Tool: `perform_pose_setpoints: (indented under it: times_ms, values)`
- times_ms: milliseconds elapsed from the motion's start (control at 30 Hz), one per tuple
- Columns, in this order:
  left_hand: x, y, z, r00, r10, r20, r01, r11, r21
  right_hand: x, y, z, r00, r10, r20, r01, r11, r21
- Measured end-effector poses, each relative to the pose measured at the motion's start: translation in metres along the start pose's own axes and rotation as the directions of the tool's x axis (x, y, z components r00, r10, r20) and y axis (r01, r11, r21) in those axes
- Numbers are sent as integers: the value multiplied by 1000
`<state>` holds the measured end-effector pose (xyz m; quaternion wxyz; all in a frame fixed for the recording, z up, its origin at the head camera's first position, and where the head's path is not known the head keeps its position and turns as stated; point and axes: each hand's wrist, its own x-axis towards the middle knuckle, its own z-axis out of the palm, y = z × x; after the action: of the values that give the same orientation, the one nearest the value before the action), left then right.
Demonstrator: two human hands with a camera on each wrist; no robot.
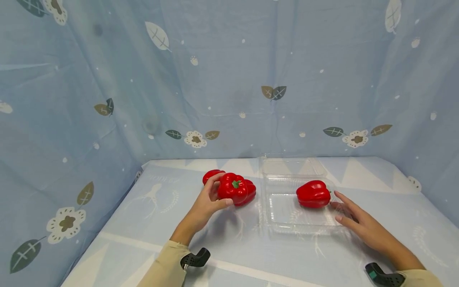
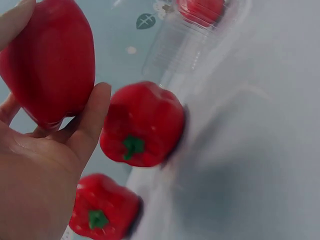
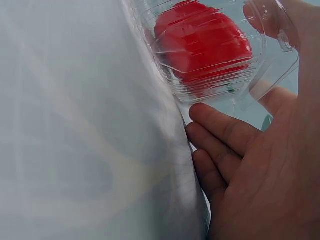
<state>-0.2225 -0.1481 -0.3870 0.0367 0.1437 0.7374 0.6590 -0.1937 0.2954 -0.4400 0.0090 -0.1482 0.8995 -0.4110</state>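
Beige sleeves [image 1: 163,266], seven and four o'clock.
Left grip [image 1: 206,205] holds a red pepper [image 1: 229,190] toward six; right grip [image 1: 365,227], spread wide, is at the three-o'clock edge of a clear container [image 1: 283,210], another pepper [image 1: 313,194] inside.

Faint pale lettering [image 1: 163,179] on the light tablecloth [image 1: 143,235], far left, too indistinct to read

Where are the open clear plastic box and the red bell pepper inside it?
Open clear plastic box [image 1: 282,210]: head view, bare floor.
Red bell pepper [image 1: 312,195]: head view, middle of its side.
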Motion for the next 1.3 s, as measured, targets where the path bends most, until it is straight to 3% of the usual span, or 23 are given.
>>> perform_pose_setpoints:
  times_ms: [233, 500, 1000, 1300]
  values:
    - [9, 12, 13, 999, -35, 0, 35, 999, 17, 0, -1, 0, 1000, -3, 10, 3, 1000, 2]
    - [21, 14, 30, 997, -77, 14, 77, 997, 8, 0, 1, 0, 1000, -9, 1, 9, 1000, -11]
    - [37, 16, 43, 993, -93, 65, 95, 995, -23, -2, 1, -1, 1000, -16, 1, 16, 1000, 3]
    - [41, 17, 54, 996, -87, 32, 87, 996, -9, -1, 2, 0, 1000, -19, -5, 19, 1000, -17]
